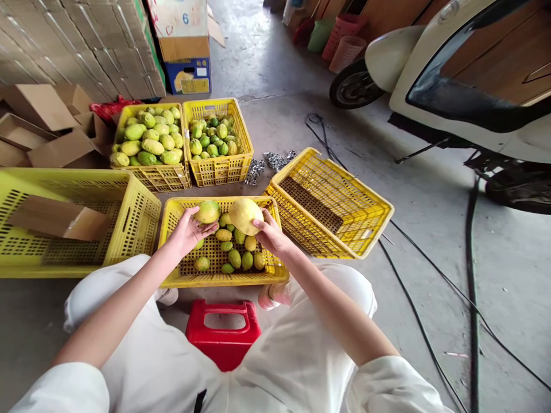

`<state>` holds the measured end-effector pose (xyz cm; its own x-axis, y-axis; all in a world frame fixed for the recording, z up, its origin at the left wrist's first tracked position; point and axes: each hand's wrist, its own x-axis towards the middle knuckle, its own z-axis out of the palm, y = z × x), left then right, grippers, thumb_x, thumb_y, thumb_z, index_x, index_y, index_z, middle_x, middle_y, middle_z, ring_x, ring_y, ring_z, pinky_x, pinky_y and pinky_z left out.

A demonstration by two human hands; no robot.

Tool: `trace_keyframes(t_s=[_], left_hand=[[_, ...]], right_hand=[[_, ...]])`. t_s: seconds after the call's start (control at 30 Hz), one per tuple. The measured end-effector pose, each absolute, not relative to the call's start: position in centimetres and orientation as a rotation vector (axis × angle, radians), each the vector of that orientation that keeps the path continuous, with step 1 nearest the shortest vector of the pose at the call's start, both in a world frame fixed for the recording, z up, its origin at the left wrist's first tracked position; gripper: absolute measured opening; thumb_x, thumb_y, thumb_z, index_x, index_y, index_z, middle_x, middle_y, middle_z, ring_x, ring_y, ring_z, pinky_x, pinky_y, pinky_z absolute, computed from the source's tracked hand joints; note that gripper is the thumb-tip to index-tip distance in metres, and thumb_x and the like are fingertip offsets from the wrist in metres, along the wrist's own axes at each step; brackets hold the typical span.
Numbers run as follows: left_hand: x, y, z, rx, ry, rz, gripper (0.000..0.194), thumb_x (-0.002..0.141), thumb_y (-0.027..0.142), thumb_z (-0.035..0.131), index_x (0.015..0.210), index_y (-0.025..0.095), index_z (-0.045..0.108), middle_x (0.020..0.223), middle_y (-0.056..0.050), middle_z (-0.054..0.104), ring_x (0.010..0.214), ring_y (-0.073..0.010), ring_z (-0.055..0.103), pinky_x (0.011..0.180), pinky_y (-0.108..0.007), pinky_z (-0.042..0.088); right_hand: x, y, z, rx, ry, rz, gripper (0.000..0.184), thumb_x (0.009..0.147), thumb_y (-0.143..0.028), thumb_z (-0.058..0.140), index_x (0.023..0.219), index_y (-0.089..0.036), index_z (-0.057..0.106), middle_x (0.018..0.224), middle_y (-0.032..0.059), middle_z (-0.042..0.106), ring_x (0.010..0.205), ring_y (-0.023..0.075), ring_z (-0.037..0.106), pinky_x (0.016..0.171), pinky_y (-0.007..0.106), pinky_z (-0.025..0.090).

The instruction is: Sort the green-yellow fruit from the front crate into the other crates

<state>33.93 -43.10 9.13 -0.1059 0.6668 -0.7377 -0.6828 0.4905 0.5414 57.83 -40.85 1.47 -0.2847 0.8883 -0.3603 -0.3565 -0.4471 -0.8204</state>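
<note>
My left hand [188,231] grips a yellow-green fruit [207,211] and my right hand [270,235] grips a larger pale yellow fruit [244,215]. Both hover over a yellow plastic crate [215,279] on the floor in front of me, which holds several more green and yellow fruits [235,252] on its bottom. My knees in white trousers flank the crate.
Two fruit-filled yellow crates [159,175] [221,166] stand behind. An empty tilted crate [331,201] lies right, another with cardboard [60,221] left. A red stool [222,332] is beneath me. Cardboard boxes [38,123], a scooter [451,69] and floor cables [471,258] surround.
</note>
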Motion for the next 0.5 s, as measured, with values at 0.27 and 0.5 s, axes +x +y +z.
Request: trace_keyframes(t_s=[0.27, 0.5], left_hand=[[34.2, -43.0, 9.3, -0.013, 1.248, 1.149, 0.009, 0.103, 0.018, 0.063, 0.111, 0.018, 0.068, 0.093, -0.009, 0.081, 0.075, -0.0192, 0.078, 0.068, -0.026, 0.068], [33.6, -43.0, 7.6, 0.026, 1.228, 1.162, 0.018, 0.093, 0.031, 0.080, 0.103, 0.021, 0.070, 0.091, -0.007, 0.079, 0.077, -0.0209, 0.075, 0.068, -0.032, 0.066]], right_hand=[[57.4, -41.0, 2.2, -1.038, -0.813, 1.888, 0.092, 0.057, -0.050, 0.107, 0.137, -0.038, 0.062, 0.126, 0.0024, 0.077, 0.125, 0.0310, 0.076, 0.111, 0.048, 0.067], [57.4, -41.0, 2.6, -1.049, -0.817, 1.819, 0.088, 0.053, -0.043, 0.109, 0.126, -0.036, 0.060, 0.125, 0.0006, 0.074, 0.127, 0.0281, 0.073, 0.120, 0.044, 0.063]])
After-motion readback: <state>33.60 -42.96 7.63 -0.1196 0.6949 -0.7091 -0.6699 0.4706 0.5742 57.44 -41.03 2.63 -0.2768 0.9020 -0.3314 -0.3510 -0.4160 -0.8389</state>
